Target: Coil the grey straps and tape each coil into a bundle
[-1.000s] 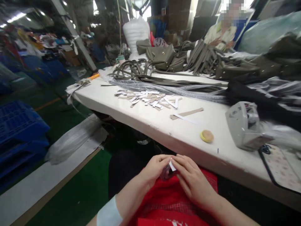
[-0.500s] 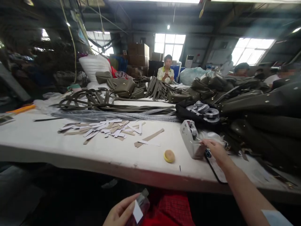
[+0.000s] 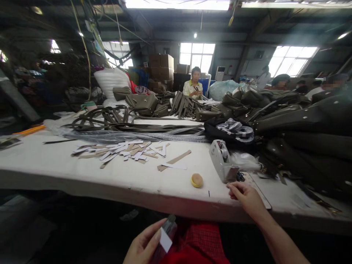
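My left hand [image 3: 145, 244] is closed round a dark, plastic-wrapped piece [image 3: 168, 227] with a white label [image 3: 165, 240] on it, low in front of the table. My right hand [image 3: 244, 196] is over the table's front edge, thumb and fingers pinched together; whatever they hold is too small to make out. Just beyond it stands a white tape dispenser [image 3: 220, 161]. A phone [image 3: 257, 189] lies partly under my right hand, its camera lenses showing. To the left of the dispenser sits a small round yellow tub [image 3: 197, 180] with a tan top.
White and tan paper strips [image 3: 129, 150] lie scattered mid-table. Behind them run dark straps [image 3: 143, 127] and clear plastic sleeving. Olive bags [image 3: 302, 121] are heaped along the right. A black bag [image 3: 210, 128] holds white rolls. Across the table sits a person [image 3: 192, 88].
My right hand has come away from the tape dispenser, moving down and toward me to the table's front edge. My left hand keeps its hold on the wrapped piece, slightly raised.
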Available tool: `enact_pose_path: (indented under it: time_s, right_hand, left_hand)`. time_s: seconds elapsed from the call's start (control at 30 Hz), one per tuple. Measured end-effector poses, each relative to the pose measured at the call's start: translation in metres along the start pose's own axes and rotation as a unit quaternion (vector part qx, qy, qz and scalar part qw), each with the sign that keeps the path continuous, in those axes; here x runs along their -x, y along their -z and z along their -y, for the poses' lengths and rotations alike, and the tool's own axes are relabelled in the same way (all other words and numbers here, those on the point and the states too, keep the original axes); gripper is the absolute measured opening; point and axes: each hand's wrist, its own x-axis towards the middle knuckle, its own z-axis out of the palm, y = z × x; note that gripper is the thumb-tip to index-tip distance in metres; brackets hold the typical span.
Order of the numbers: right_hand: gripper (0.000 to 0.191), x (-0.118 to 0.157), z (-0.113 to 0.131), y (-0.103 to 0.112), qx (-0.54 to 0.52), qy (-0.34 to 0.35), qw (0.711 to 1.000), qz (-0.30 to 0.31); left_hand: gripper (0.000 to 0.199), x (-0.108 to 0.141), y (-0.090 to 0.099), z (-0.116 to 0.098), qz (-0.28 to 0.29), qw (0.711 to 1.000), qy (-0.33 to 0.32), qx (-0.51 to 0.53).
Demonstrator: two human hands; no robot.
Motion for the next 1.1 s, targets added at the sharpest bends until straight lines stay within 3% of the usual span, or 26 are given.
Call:
enact_pose_path:
  time_s: [0.17,0.37,0.63,0.77,0.87,0.97,1.1]
  right_hand:
    - [0.033,0.057,0.049,-0.068,-0.049,0.039,0.974,0.218]
    - [0.034,0.094,0.071,-0.123,-0.141,0.010,0.922,0.360]
    - [0.043,0.099,0.069,-0.146,-0.133,-0.036,0.909,0.393]
    - [0.046,0.093,0.064,-0.152,-0.129,-0.044,0.901,0.413]
    - [0.041,0.090,0.062,-0.152,-0.163,-0.036,0.876,0.452]
    - [0.037,0.092,0.066,-0.152,-0.194,-0.033,0.862,0.468]
    - [0.041,0.099,0.074,-0.159,-0.217,-0.036,0.890,0.399]
  left_hand:
    - [0.056,0.011,-0.014,-0.005,0.006,0.993,-0.097,-0.065]
    - [0.045,0.019,-0.007,0.006,-0.037,0.975,-0.172,-0.139]
    - [0.036,0.026,0.002,0.009,-0.048,0.962,-0.216,-0.157]
    - [0.040,0.027,-0.001,0.009,-0.028,0.980,-0.181,-0.080]
    - [0.039,0.028,0.000,0.008,-0.027,0.982,-0.171,-0.070]
    - [0.031,0.033,0.000,0.004,-0.050,0.962,-0.223,-0.148]
    - [0.025,0.042,-0.004,0.002,-0.062,0.915,-0.326,-0.230]
